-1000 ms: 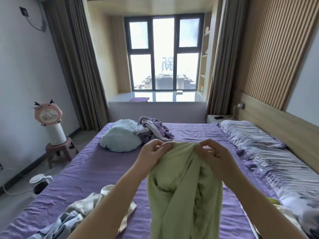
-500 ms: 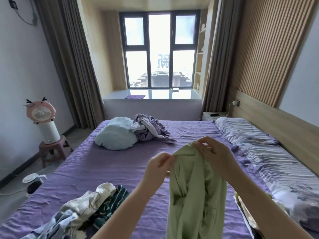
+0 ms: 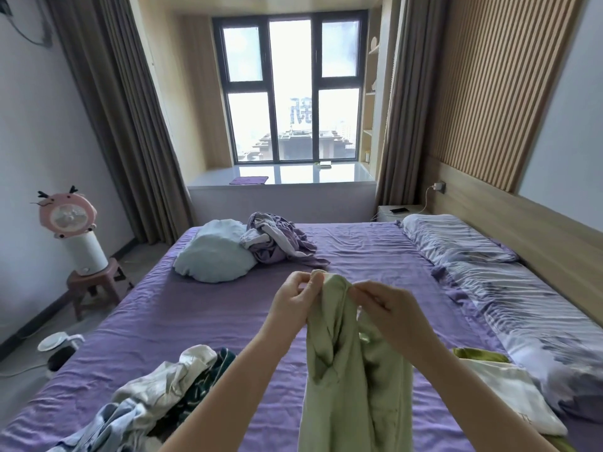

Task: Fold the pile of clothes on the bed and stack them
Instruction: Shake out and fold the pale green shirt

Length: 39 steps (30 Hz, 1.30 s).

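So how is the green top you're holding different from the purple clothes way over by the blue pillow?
The green top hangs in the air, pinched by the left hand and right hand; the purple clothes lie on the bed. The green top is one plain colour; the purple clothes have white mixed in. Neither is folded yet.

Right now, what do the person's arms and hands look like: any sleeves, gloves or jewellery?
Both forearms are bare as far as the frame shows, with no sleeve in view. The left hand and the right hand wear no gloves, and no ring, watch or bracelet is visible. Nothing is marked on them.
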Each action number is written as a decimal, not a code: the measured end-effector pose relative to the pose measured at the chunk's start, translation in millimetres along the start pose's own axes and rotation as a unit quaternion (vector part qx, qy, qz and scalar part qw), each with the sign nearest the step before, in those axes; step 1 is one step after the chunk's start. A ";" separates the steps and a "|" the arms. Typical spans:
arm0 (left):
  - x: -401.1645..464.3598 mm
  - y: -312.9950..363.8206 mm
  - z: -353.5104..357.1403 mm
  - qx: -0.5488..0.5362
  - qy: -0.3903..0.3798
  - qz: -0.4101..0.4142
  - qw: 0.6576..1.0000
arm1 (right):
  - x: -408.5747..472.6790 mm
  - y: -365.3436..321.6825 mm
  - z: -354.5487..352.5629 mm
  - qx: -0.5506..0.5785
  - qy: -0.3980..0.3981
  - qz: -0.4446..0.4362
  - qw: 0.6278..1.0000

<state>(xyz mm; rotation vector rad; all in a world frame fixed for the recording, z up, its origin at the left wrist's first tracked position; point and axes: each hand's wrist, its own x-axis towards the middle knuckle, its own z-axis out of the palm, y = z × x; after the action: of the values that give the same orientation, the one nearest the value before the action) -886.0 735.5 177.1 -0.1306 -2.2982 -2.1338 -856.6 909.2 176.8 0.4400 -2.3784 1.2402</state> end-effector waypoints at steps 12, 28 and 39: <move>-23.9 -39.8 -26.6 0.105 0.060 0.176 0.977 | 13.2 -1.8 -5.9 0.210 -0.001 0.137 0.968; 0.7 23.3 5.9 -0.106 -0.056 -0.037 0.992 | -4.2 -6.7 -7.6 0.054 -0.050 0.021 0.997; -4.1 10.0 -20.9 -0.102 -0.144 0.028 0.984 | 7.2 -10.6 -9.0 0.221 0.000 0.141 0.965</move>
<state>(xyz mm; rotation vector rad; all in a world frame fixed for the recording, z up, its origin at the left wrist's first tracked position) -882.5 715.3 188.4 -0.5307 -2.1668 -2.4585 -856.0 910.2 192.4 0.2316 -2.2097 1.9130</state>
